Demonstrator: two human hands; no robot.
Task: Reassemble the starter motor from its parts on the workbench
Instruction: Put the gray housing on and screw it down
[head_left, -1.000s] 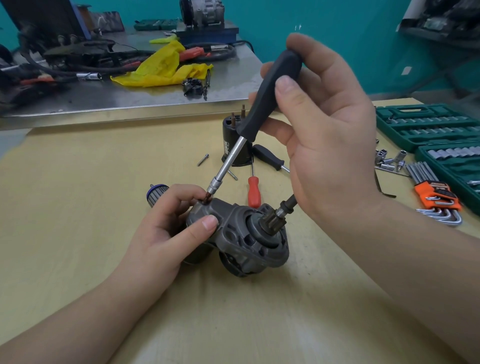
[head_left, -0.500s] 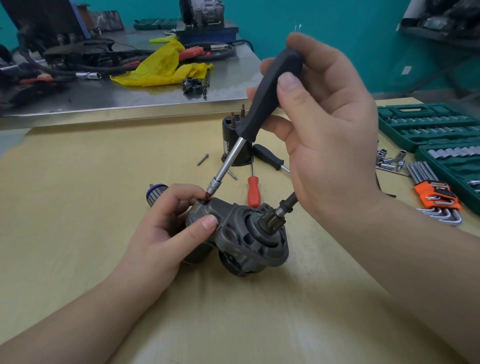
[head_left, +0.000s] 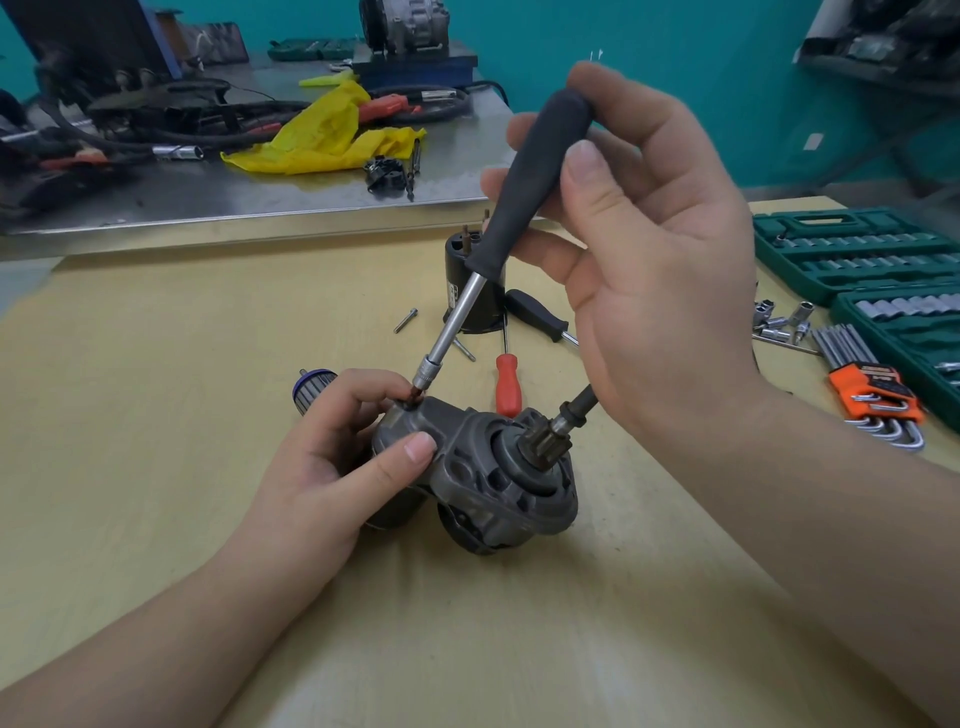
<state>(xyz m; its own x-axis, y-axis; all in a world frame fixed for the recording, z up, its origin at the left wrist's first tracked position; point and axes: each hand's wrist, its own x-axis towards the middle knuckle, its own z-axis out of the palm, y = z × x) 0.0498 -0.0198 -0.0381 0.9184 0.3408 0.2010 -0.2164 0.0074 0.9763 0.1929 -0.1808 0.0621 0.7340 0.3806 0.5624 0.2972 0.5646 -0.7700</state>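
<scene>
Right hand (head_left: 660, 270) pinches the nut driver (head_left: 498, 244) by its black handle, thumb and fingers curled round it, socket tip set on a bolt (head_left: 414, 399) at the housing's top left. Left hand (head_left: 332, 462) grips the starter motor (head_left: 483, 478) lying mid-bench, thumb across the housing. Black can (head_left: 470, 291) beyond it has a white label, unreadable.

nut driver (head_left: 511, 218) perhaps turned slightly, socket seated lower
</scene>
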